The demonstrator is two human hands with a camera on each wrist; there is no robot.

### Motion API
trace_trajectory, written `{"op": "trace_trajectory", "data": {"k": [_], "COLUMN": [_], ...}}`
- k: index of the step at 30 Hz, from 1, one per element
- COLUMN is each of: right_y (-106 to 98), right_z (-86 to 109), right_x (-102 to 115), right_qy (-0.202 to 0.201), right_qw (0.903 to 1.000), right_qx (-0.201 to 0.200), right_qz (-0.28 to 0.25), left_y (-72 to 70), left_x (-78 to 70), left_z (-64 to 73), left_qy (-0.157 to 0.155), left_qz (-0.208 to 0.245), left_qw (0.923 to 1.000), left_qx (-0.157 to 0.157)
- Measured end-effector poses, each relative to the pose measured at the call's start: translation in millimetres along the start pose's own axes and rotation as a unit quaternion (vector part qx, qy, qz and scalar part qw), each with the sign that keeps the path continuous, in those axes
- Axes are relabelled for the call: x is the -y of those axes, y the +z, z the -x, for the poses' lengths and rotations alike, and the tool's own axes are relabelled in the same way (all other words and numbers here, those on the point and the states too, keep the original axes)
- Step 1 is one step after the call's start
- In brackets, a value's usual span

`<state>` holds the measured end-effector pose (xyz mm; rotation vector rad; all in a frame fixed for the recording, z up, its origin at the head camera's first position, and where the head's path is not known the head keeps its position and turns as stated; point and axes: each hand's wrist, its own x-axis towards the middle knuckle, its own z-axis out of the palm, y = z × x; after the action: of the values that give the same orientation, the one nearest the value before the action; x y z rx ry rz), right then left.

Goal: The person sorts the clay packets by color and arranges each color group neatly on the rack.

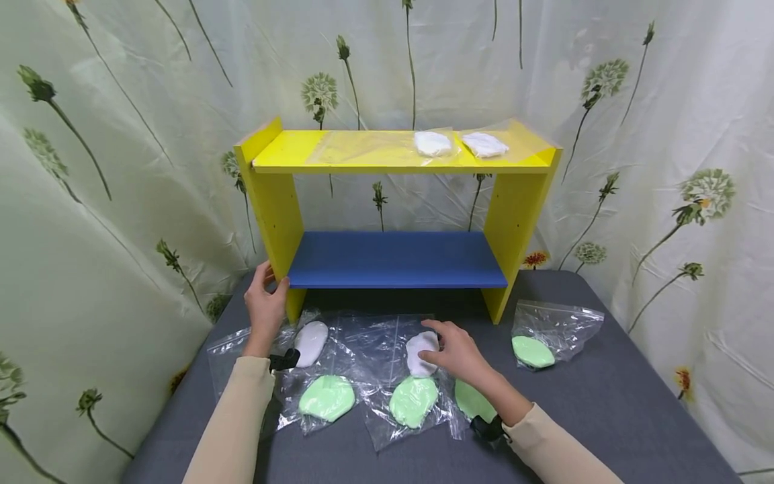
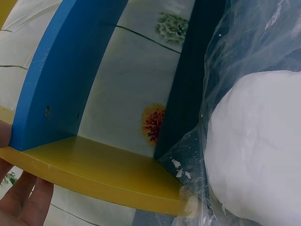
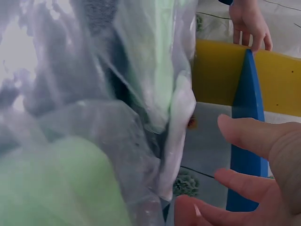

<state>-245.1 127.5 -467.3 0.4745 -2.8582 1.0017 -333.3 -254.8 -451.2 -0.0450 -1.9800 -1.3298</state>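
My left hand grips the left yellow side panel of a small shelf, thumb at the front edge by the blue board and fingers round the outer face. In the left wrist view the fingers lie against the yellow panel. My right hand is over a bagged white lump, its fingers spread and slightly bent. The right wrist view shows those fingers apart, with nothing between them. Another bagged white lump lies beside my left wrist.
Bagged light green lumps lie near the front: one at left, one in the middle, one partly under my right wrist. Another green lump lies at right. Two bagged white lumps rest on the yellow top board. A curtain hangs behind.
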Motion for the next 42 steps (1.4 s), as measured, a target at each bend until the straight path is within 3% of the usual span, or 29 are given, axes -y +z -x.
{"op": "trace_trajectory", "data": {"k": [15, 22, 34, 42], "right_y": [12.9, 15.3, 19.5, 21.6], "right_z": [4.1, 5.5, 0.9, -3.0], "right_x": [-11.2, -14.4, -10.4, -9.7], "right_qy": [0.028, 0.024, 0.029, 0.027], "right_qw": [0.9995, 0.9987, 0.9978, 0.9908], "right_qx": [0.011, 0.036, -0.001, 0.015], "right_qz": [0.006, -0.028, -0.059, -0.132], "left_y": [2.4, 2.1, 1.2, 0.0], "left_x": [-2.5, -2.8, -0.2, 0.6], "left_z": [1.3, 1.0, 0.8, 0.2], "left_qy": [-0.004, 0.0, -0.007, 0.0], "left_qz": [0.005, 0.008, 0.004, 0.004], "left_qw": [1.0, 1.0, 1.0, 1.0], "left_qx": [0.005, 0.005, 0.005, -0.003]}}
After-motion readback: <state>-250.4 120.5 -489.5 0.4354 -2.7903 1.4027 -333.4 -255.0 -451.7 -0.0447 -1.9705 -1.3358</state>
